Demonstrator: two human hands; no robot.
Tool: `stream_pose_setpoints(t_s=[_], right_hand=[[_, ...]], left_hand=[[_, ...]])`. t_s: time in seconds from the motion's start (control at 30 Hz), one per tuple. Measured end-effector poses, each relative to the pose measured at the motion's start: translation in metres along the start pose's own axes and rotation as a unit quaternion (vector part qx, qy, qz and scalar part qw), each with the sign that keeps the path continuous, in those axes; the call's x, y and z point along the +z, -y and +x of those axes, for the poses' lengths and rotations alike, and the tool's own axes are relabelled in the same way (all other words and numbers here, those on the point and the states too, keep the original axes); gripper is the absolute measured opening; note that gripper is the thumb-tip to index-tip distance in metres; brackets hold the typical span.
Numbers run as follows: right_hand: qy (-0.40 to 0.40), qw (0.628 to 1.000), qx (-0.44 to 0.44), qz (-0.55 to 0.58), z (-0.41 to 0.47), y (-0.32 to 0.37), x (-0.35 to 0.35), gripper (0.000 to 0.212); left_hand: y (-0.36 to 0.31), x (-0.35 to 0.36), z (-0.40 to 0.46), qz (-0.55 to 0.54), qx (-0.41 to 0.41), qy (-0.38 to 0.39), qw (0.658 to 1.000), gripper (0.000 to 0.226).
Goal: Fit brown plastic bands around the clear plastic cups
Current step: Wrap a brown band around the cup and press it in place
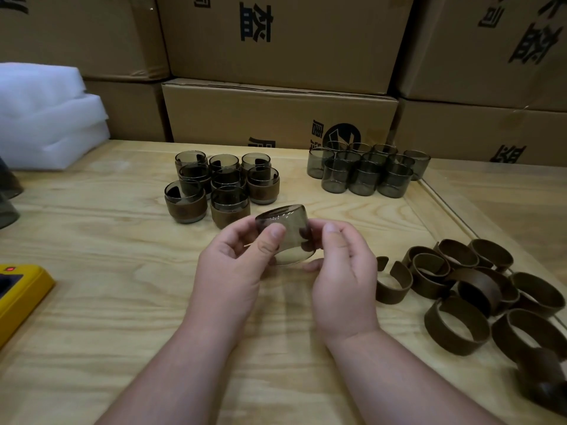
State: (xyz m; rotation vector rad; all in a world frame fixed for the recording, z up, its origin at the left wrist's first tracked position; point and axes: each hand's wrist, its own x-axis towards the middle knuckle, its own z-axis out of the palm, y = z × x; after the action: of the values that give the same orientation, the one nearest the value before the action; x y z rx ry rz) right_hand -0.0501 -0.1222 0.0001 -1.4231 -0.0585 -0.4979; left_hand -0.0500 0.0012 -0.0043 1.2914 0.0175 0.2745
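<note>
A smoky clear cup (290, 233) with no band on it is held tilted above the middle of the wooden table (122, 302), its open mouth turned toward me. My left hand (236, 265) grips its left side, thumb on top. My right hand (340, 271) grips its right side, fingers curled under the rim. Several banded cups (221, 188) stand in a cluster behind my hands. Several bare cups (365, 170) stand at the back right. A heap of loose brown bands (478, 296) lies on the table at the right.
Stacked cardboard boxes (276, 111) form a wall along the table's far edge. White foam sheets (46, 118) are piled at the back left. A yellow device (18, 289) lies at the left edge. A raised wooden strip (445, 204) runs along the right side.
</note>
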Motion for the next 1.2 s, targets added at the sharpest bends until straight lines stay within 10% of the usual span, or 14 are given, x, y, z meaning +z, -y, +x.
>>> stream_pose_setpoints(t_s=[0.63,0.87,1.2], right_hand=[[0.098,0.995,-0.026,0.007,-0.0027,-0.0002,0.0022,0.01],[0.193,0.98,0.025,-0.05,-0.0054,-0.0035,0.0063,0.039],[0.181,0.963,-0.135,-0.144,-0.007,-0.0005,0.0042,0.048]], left_hand=[[-0.0018,0.001,-0.0022,-0.041,-0.02,0.027,0.999,0.055],[-0.0052,-0.0007,-0.0023,-0.073,-0.014,-0.008,0.997,0.066],[0.0007,-0.0044,0.0025,-0.05,0.011,0.012,0.999,0.047]])
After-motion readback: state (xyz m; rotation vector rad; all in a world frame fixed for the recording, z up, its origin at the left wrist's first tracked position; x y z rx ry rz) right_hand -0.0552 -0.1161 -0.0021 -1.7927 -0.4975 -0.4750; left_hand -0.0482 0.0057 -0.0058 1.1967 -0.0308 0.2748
